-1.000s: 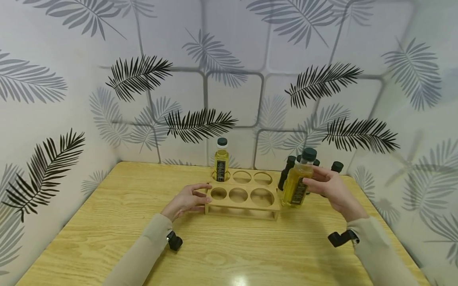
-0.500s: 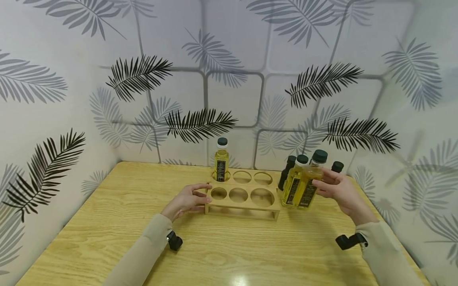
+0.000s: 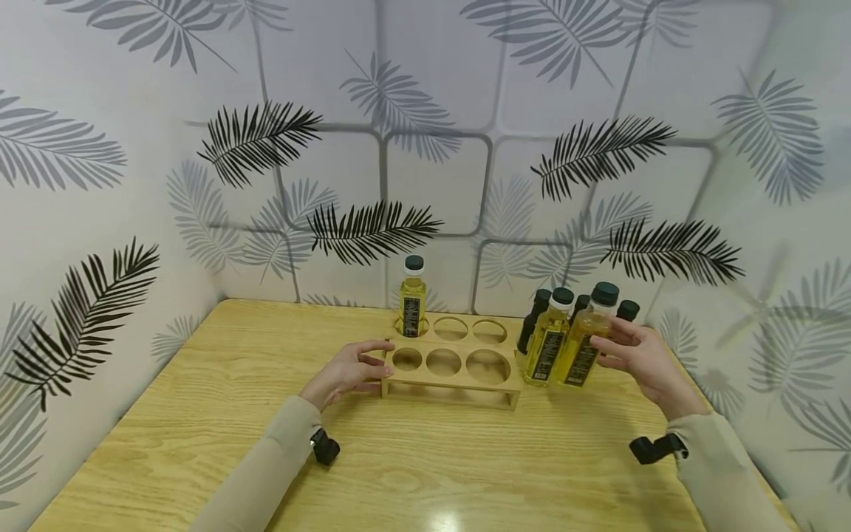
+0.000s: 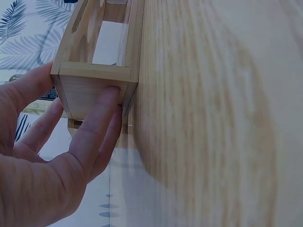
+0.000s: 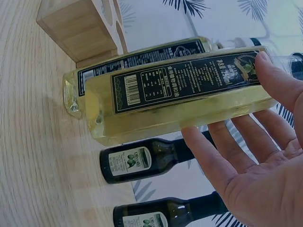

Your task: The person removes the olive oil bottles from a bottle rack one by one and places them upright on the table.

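In the head view a light wooden bottle rack (image 3: pixel 452 380) has two tiers of round holes. One small yellow oil bottle (image 3: pixel 411 310) stands in its back left hole. My left hand (image 3: pixel 346 373) holds the rack's left end; the left wrist view has fingertips (image 4: pixel 113 92) on the end panel. My right hand (image 3: pixel 654 366) grips another yellow oil bottle (image 3: pixel 585 347) with a dark green cap, right of the rack. A thumb (image 5: pixel 262 61) presses its label, with the other fingers along the opposite side. Beside it is a similar oil bottle (image 3: pixel 548 347), partly covered in the right wrist view.
Several dark bottles stand behind the yellow ones, including a dark bottle (image 3: pixel 530 325) by the rack's right end and a dark bottle (image 5: pixel 128 162) with a pale label. The wooden table (image 3: pixel 425 458) meets leaf-patterned walls (image 3: pixel 425 177) at the back and sides.
My right hand has moved right with its oil bottle, uncovering the similar oil bottle beside the rack. The left hand and rack have stayed put.
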`<action>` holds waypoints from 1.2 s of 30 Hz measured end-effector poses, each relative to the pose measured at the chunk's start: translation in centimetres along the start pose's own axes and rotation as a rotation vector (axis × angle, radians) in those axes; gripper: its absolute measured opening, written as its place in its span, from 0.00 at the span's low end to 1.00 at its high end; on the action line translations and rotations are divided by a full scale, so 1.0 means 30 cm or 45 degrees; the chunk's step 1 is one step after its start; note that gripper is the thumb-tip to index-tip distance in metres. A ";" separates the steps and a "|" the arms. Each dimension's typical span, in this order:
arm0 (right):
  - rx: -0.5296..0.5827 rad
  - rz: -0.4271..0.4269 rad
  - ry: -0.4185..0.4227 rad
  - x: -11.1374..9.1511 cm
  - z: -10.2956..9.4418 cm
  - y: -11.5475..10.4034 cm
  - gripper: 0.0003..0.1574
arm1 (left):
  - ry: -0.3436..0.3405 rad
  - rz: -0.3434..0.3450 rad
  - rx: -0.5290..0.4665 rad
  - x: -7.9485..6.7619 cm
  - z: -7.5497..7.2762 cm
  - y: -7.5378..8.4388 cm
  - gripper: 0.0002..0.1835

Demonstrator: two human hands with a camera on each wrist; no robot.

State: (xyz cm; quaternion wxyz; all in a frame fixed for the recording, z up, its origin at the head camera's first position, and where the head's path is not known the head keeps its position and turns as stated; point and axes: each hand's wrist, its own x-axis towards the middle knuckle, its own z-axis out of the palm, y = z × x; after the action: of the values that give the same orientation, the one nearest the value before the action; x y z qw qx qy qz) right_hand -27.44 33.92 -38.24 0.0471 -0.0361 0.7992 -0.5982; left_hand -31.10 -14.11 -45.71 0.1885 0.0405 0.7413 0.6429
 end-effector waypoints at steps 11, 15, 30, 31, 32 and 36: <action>-0.008 0.018 -0.041 0.025 -0.045 0.062 0.55 | 0.005 0.000 -0.019 0.011 -0.001 -0.007 0.29; -0.008 0.026 -0.058 0.039 -0.064 0.098 0.54 | 0.010 0.005 -0.017 0.014 0.000 -0.008 0.29; -0.061 0.042 -0.081 0.089 -0.092 0.150 0.56 | 0.010 -0.002 -0.016 0.013 -0.001 -0.013 0.30; -0.066 0.040 -0.083 0.089 -0.093 0.150 0.56 | 0.008 -0.001 -0.014 0.013 -0.001 -0.012 0.30; -0.073 0.036 -0.084 0.089 -0.094 0.151 0.56 | 0.008 -0.001 -0.014 0.012 -0.001 -0.012 0.30; -0.057 0.006 -0.102 0.090 -0.099 0.150 0.55 | 0.007 0.000 -0.012 0.012 0.000 -0.014 0.30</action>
State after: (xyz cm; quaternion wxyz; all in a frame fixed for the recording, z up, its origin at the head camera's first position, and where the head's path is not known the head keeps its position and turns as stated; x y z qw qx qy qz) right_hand -30.48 37.71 -41.80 0.0796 -0.0591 0.8100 -0.5780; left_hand -31.35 -14.09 -46.21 0.1868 0.0380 0.7388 0.6464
